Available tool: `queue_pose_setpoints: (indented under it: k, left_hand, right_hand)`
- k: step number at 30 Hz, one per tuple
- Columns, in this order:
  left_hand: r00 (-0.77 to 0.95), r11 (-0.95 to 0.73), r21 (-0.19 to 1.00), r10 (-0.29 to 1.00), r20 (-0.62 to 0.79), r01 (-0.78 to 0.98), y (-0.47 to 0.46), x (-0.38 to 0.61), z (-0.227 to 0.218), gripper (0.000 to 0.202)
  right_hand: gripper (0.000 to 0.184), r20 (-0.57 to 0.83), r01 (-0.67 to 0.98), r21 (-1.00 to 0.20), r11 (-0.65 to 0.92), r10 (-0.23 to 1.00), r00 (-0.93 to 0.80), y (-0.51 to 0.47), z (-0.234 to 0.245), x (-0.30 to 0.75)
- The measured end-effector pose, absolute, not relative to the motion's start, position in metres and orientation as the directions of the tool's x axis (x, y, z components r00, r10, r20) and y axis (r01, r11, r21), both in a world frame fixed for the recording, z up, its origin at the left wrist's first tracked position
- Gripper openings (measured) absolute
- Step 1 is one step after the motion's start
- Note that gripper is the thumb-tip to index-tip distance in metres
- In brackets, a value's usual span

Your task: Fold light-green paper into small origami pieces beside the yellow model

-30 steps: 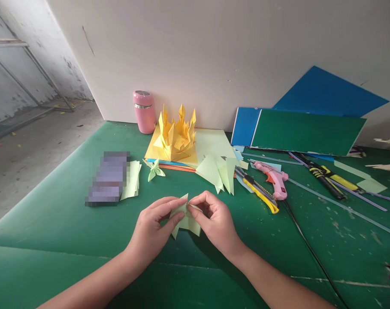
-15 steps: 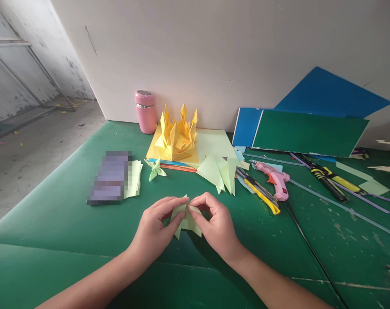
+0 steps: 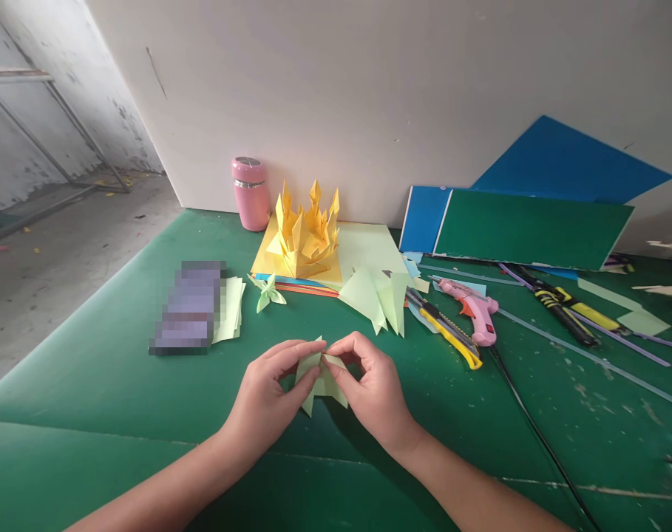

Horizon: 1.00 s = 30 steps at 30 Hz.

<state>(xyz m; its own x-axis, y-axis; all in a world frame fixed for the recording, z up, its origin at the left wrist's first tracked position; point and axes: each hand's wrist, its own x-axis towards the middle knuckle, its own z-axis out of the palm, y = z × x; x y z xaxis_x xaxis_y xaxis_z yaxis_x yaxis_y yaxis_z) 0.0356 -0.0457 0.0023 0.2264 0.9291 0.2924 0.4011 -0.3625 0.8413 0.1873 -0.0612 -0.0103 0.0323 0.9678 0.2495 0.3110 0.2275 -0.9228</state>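
A small piece of pale green folded paper (image 3: 327, 384) is held between both hands above the green table. My left hand (image 3: 274, 380) pinches its upper left part between thumb and fingers. On the other side, my right hand (image 3: 372, 384) pinches the top right, its fingertips almost meeting the left ones. Two pointed flaps of the paper hang downward; the fingers hide part of the upper folds. Beyond the hands lie a small folded green paper flower (image 3: 267, 292) and some larger folded light green paper pieces (image 3: 363, 295).
A yellow folded paper crown (image 3: 305, 244) sits on stacked coloured sheets, beside a pink flask (image 3: 250, 196). To the right lie a yellow utility knife (image 3: 449, 336), a pink glue gun (image 3: 480, 314) with a black cord, and pliers (image 3: 562, 310). At left, green paper slips (image 3: 230, 314) lie beside a blurred-out object (image 3: 188, 307).
Almost nothing differs. Both hands keep their pinch on the folded paper, whose lower left flap has shifted very slightly.
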Motion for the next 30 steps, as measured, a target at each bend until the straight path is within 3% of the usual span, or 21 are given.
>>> queue_pose_setpoints:
  k: [9, 17, 24, 30]
  left_hand:
    - [0.177, -0.296, 0.886, 0.953, 0.248, 0.356, -0.0446, 0.0365, 0.0046, 0.019]
    - [0.239, -0.347, 0.863, 0.932, 0.273, 0.367, -0.0463, 0.0384, 0.0084, 0.024]
    - [0.241, -0.355, 0.848, 0.930, 0.277, 0.393, -0.0474, 0.0379, 0.0050, 0.026]
    - [0.177, -0.194, 0.929, 0.974, 0.144, 0.314, -0.0462, 0.0384, 0.0006, 0.038]
  right_hand:
    - [0.002, 0.272, 0.284, -0.923, 0.260, 0.962, 0.003, -0.0624, -0.0057, 0.1839]
    - [0.024, 0.230, 0.246, -0.944, 0.220, 0.973, 0.009, -0.0644, -0.0104, 0.1823]
    - [0.013, 0.302, 0.317, -0.909, 0.271, 0.952, 0.052, -0.0626, -0.0100, 0.1835]
    - [0.014, 0.333, 0.378, -0.880, 0.286, 0.941, 0.063, -0.0618, -0.0110, 0.1837]
